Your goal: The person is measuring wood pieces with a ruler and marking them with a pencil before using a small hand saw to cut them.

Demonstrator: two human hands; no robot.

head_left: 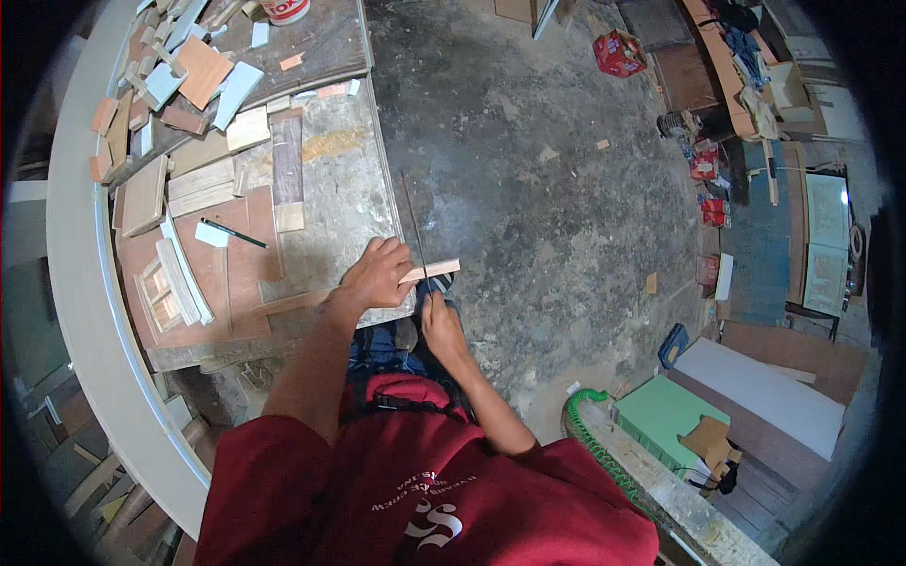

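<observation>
- head view, centre: left hand lies palm down, fingers spread and pressed flat on a narrow wooden strip, pinning it to the desk at the desk's near right corner.
- head view, centre: the strip's right end juts past the desk edge, out over the concrete floor.
- head view, centre: right hand sits just below the strip, fingers closed around the handle of a thin saw blade; the blade runs up and away from the hand, crossing the strip just beside the left hand's fingertips.
- head view, left: the desk carries many offcuts of wood and board; a dark plank lies lengthwise near the middle, and a stack of pale slats rests on a reddish-brown panel.
- head view, left: a green pencil lies beside a small white card, well apart from both hands.
- head view, top: a white tub with a red band stands at the far end of the desk.
- head view, right: a red box lies on the floor, and a green block sits beside a white board at lower right.
- head view, bottom: the person's red shirt fills the lower edge.
</observation>
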